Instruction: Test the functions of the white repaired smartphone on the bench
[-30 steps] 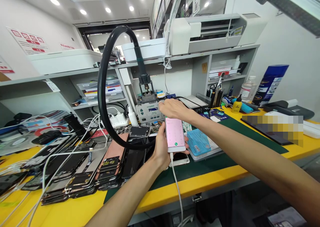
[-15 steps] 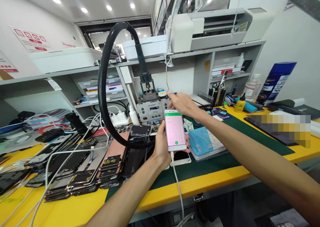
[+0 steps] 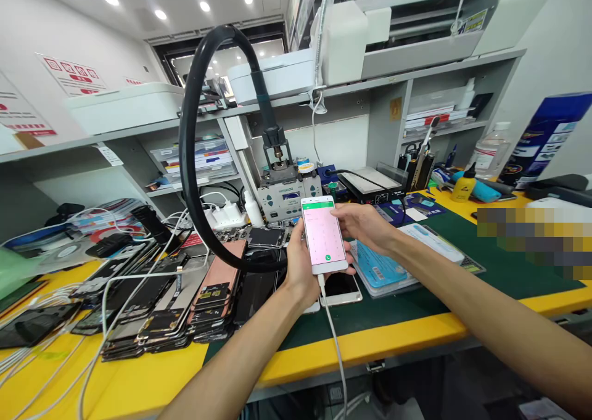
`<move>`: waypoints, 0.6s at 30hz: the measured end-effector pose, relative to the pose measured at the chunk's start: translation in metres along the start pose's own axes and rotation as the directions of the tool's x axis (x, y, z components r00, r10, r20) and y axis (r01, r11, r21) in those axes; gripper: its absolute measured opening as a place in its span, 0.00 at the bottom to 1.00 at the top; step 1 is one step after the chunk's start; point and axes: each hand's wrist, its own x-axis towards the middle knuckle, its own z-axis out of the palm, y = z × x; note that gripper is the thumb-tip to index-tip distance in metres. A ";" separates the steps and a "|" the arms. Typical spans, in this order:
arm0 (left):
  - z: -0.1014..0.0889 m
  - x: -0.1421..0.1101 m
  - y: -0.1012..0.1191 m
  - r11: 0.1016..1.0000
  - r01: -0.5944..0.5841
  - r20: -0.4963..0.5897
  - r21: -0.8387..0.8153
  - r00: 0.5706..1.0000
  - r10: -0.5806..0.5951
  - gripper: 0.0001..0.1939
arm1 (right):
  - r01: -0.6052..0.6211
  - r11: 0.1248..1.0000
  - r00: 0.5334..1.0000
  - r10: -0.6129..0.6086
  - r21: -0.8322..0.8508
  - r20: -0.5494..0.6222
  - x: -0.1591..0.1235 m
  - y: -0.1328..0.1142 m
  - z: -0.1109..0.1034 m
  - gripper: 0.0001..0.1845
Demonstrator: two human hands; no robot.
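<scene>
A white smartphone (image 3: 325, 238) with a lit pink screen, a green bar on top and a green call button is in my left hand (image 3: 300, 266). My left fingers wrap around its back, with fingertips showing along the right edge. A white charging cable (image 3: 330, 321) is plugged into its bottom end. My right hand (image 3: 365, 227) is beside the phone's upper right edge, fingers stretched toward the screen; a fingertip overlaps the screen's edge, and I cannot tell whether it presses. Below the held phone, another white phone (image 3: 345, 289) lies on the green mat (image 3: 398, 318).
Stacks of phone screens and parts (image 3: 161, 327) cover the left side, crossed by white cables. A thick black hose (image 3: 187, 155) loops up from a hot-air station (image 3: 284, 201). Blue packages (image 3: 377, 266) lie right of the phone. Bottles, including a yellow one (image 3: 464, 187), stand at the right.
My right hand has come down from above the phone's top to its upper right edge. The camera view has shifted slightly. My left hand still holds the phone.
</scene>
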 end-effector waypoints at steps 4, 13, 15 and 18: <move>-0.001 0.001 0.000 1.000 -0.025 0.002 0.007 1.000 0.025 0.35 | -0.014 1.000 0.998 0.014 -0.003 0.054 -0.005 0.008 0.002 0.16; -0.002 0.001 -0.009 0.998 0.059 0.060 0.021 0.996 -0.060 0.35 | 0.353 0.689 0.715 -0.635 -0.633 -0.293 0.003 -0.009 -0.002 0.22; 0.000 0.000 -0.011 0.997 0.077 0.049 0.029 0.996 -0.078 0.34 | 0.252 0.565 0.771 -0.608 -0.786 -0.190 0.009 -0.023 0.003 0.25; 0.003 -0.002 -0.013 0.995 0.087 0.042 0.057 0.995 -0.090 0.34 | 0.078 0.394 0.910 -0.403 -0.916 -0.095 0.022 -0.042 0.015 0.32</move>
